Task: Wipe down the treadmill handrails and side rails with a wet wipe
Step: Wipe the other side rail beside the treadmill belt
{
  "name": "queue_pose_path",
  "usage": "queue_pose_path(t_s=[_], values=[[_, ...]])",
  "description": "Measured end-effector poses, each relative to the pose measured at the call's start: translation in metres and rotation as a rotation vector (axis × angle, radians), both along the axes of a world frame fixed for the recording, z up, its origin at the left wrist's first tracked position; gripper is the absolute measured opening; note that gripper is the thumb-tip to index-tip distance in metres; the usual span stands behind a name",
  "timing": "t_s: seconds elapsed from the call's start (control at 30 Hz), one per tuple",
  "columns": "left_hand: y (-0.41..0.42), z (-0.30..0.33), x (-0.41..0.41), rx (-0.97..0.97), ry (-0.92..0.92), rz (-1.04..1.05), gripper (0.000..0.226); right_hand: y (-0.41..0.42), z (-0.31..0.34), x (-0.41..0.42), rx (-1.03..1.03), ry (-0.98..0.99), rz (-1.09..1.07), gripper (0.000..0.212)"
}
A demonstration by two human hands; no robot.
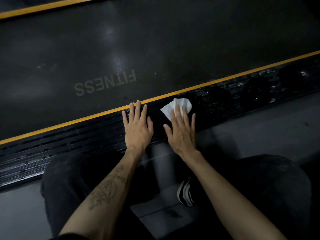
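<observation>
While left hand [138, 127] braces, right hand [181, 130] presses wet wipe [180, 103] on side rail [86, 135].

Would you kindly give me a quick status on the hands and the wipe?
Left hand flat on side rail, holding nothing. Right hand presses wipe onto rail with straight fingers. Nothing in the way.
</observation>
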State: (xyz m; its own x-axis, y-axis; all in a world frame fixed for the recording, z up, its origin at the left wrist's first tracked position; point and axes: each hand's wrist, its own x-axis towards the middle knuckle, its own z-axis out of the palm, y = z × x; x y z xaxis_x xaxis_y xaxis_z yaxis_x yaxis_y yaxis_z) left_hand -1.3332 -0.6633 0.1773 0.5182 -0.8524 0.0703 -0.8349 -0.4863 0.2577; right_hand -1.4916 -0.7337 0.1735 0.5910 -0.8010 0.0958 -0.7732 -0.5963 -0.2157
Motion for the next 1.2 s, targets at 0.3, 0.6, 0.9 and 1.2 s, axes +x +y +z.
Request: queue_pose_path(t_s=[0.3,0.6,0.9,1.2], values=[[-0.001,0.000,0.000,-0.006,-0.003,0.004,0.052,-0.014,-0.001,-0.017,-0.014,0.002,0.033,0.062],[0.000,0.001,0.000,-0.020,0.020,0.003,0.053,0.004,-0.003,-0.019,-0.111,0.062,0.244,0.061],[0.000,-0.001,0.000,-0.005,0.028,-0.011,0.051,0.035,-0.002,-0.007,-0.041,0.017,0.229,0.063],[-0.001,0.001,0.000,-0.015,0.024,-0.011,0.051,0.021,0.003,-0.011,0.009,-0.012,-0.007,0.065]])
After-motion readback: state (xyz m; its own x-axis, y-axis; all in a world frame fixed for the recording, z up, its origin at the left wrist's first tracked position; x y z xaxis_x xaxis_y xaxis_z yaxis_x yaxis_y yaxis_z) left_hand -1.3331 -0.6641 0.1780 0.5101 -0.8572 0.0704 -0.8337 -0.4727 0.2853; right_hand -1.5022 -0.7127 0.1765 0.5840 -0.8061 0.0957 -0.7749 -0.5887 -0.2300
